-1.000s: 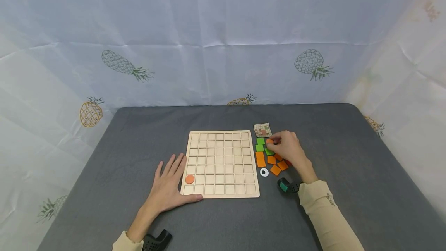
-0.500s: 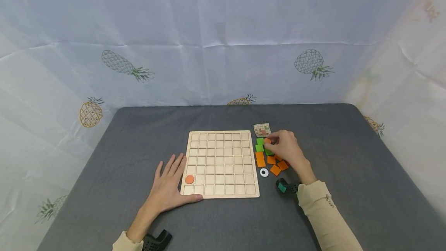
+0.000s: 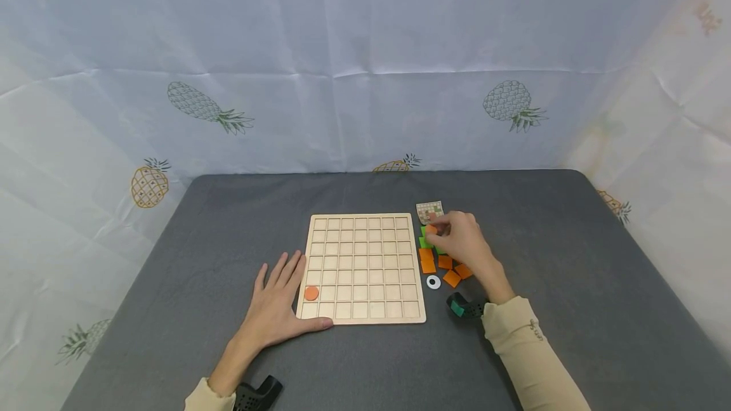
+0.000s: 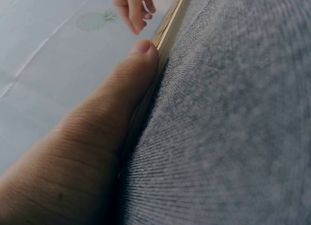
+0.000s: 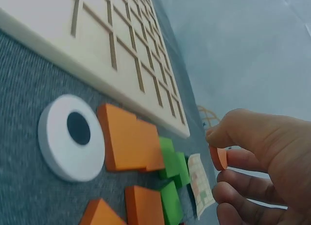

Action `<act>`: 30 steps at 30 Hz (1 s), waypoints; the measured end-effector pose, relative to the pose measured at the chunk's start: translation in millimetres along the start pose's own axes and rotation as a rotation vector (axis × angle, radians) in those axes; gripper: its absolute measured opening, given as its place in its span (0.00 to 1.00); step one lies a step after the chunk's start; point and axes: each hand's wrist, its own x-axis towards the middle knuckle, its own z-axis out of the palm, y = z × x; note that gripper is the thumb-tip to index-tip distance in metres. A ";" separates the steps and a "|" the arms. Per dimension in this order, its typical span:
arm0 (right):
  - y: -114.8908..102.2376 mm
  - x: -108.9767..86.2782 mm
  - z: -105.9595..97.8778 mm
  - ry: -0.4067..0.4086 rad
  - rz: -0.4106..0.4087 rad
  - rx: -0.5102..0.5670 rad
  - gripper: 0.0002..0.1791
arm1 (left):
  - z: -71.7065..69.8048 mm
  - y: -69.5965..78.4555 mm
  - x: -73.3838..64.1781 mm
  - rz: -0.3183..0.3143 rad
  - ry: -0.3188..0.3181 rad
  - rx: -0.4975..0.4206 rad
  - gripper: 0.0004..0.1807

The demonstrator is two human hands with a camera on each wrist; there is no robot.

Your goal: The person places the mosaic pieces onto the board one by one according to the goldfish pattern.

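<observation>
My right hand (image 3: 464, 236) pinches a round orange disc (image 5: 219, 158) between thumb and fingers, above the loose pieces right of the board. The wooden grid board (image 3: 360, 268) lies flat on the table. On its left side, near the front, one orange disc (image 3: 311, 293) sits in a square. With fingers spread, my left hand (image 3: 274, 309) rests along the board's left edge, the thumb (image 4: 141, 64) against its front edge. Below the right hand lie green squares (image 5: 170, 159), orange squares (image 5: 121, 137) and a white disc with a black centre (image 5: 73, 137).
Behind the pieces lies a small printed card (image 3: 428, 209) with a coloured grid, partly covered by the right hand. The grey tabletop (image 3: 354, 366) ends at a pineapple-print cloth (image 3: 365, 113) at the back. A black band (image 3: 465, 306) is on the right wrist.
The right hand has moved a little to the left with the orange disc, towards the board. My left hand and the board have stayed put.
</observation>
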 end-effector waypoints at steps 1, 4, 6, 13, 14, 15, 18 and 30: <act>-1.7 -0.4 0.1 -0.001 -0.008 0.002 0.15 | 0.0 0.0 -0.1 0.001 0.001 0.000 0.73; -7.0 -0.7 0.6 0.000 -0.034 0.003 0.14 | 0.0 0.0 -0.3 0.003 0.004 -0.001 0.72; -10.3 -0.7 1.5 -0.001 -0.049 0.011 0.14 | -0.1 0.0 -0.4 0.004 0.005 -0.003 0.72; -20.8 0.7 7.5 -0.010 -0.090 0.058 0.10 | -0.2 0.0 -0.5 0.006 0.006 -0.004 0.72; -22.0 1.2 9.1 -0.009 -0.101 0.060 0.10 | -0.2 0.0 -0.5 0.006 0.005 -0.005 0.72; -23.4 1.8 10.8 -0.009 -0.110 0.060 0.10 | -0.2 0.0 -0.5 0.006 0.005 -0.005 0.72; -28.5 3.4 15.9 -0.009 -0.130 0.054 0.11 | -0.3 -0.1 -0.2 0.005 0.005 -0.008 0.73; -61.4 12.0 36.3 -0.074 -0.168 0.111 0.12 | 0.3 0.3 0.1 0.002 0.009 -0.006 0.73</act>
